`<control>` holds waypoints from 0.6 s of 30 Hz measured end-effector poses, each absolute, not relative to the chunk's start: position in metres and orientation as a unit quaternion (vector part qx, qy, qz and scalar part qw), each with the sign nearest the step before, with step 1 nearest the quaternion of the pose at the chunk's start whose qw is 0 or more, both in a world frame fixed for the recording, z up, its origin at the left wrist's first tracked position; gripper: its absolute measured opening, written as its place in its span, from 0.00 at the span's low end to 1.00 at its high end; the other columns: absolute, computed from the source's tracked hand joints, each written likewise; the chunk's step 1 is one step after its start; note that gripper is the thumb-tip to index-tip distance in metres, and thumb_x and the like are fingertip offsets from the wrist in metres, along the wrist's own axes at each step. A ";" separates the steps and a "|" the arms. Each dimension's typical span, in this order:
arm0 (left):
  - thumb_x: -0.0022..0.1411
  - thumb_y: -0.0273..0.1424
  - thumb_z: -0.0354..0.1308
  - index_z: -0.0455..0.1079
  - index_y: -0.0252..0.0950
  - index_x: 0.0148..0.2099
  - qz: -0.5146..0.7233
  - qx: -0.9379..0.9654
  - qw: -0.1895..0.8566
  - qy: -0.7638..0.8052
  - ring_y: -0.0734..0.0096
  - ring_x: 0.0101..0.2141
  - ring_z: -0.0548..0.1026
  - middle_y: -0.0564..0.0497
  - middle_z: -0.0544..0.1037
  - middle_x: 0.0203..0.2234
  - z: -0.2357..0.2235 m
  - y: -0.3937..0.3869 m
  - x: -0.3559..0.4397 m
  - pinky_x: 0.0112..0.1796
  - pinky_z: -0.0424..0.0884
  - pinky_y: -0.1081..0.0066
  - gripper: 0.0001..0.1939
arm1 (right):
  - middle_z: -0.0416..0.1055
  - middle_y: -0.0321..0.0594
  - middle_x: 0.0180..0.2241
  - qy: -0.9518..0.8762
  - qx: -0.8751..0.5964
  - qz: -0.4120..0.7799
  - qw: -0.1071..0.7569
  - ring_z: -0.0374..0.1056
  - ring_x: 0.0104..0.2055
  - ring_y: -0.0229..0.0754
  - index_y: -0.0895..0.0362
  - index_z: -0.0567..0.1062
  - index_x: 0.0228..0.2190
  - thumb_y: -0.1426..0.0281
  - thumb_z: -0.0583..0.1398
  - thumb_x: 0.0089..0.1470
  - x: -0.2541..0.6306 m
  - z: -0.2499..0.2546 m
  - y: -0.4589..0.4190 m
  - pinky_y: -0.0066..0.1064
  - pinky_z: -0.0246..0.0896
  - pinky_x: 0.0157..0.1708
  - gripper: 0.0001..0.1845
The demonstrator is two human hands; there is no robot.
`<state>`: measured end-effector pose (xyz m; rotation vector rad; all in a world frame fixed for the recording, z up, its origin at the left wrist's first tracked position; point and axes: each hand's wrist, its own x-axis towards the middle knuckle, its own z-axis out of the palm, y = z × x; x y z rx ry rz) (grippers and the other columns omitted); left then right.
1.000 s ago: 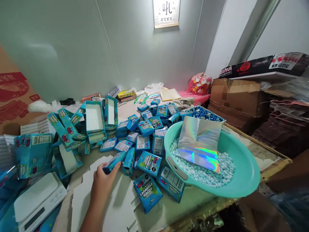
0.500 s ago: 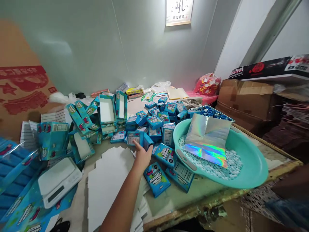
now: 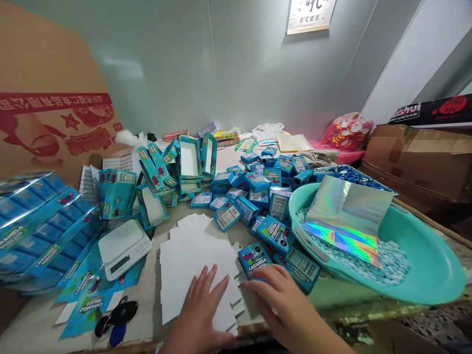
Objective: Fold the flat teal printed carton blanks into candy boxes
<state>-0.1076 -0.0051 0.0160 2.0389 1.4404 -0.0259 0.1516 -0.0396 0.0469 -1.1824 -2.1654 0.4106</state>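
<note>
My left hand [image 3: 201,305] lies flat, fingers spread, on a stack of white flat cardboard blanks [image 3: 195,246] at the table's near edge. My right hand [image 3: 276,295] rests beside it, fingers stretched toward the blanks' right edge, just below a blue "Caramelo Macizo" box [image 3: 254,259]. Neither hand holds anything. A heap of the same small blue boxes [image 3: 254,187] spreads across the middle of the table.
A teal basin [image 3: 427,275] of small pale candies with a holographic pouch [image 3: 346,216] on top sits at the right. A white scale [image 3: 123,246] and wrapped blue packs [image 3: 33,221] lie left. Open blue trays [image 3: 190,160] stand behind. Cardboard cartons [image 3: 420,157] stack at the right.
The view has swung left and down. My left hand drew back from the blue boxes onto the white blanks, and my right hand has come into view beside it.
</note>
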 end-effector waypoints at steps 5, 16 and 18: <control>0.44 0.40 0.72 0.68 0.51 0.64 0.004 0.815 0.268 0.513 0.34 0.68 0.49 0.43 0.56 0.69 -0.025 -0.025 -0.139 0.62 0.53 0.35 0.42 | 0.65 0.43 0.63 -0.842 -0.434 0.285 0.144 0.59 0.65 0.59 0.45 0.73 0.55 0.62 0.66 0.51 0.088 0.035 -0.010 0.62 0.42 0.66 0.29; 0.56 0.52 0.64 0.77 0.53 0.53 0.126 0.889 0.142 0.416 0.44 0.58 0.71 0.52 0.78 0.55 -0.047 -0.030 -0.173 0.54 0.73 0.52 0.23 | 0.63 0.45 0.65 -0.859 -0.384 0.327 0.091 0.55 0.68 0.62 0.44 0.73 0.58 0.66 0.69 0.43 0.084 0.035 -0.010 0.53 0.52 0.65 0.38; 0.57 0.52 0.63 0.77 0.53 0.51 0.139 0.881 0.150 0.427 0.45 0.58 0.72 0.53 0.79 0.53 -0.038 -0.031 -0.165 0.54 0.74 0.52 0.22 | 0.68 0.44 0.62 -0.862 -0.384 0.315 0.104 0.60 0.66 0.59 0.45 0.77 0.54 0.66 0.68 0.44 0.083 0.041 -0.010 0.49 0.53 0.65 0.32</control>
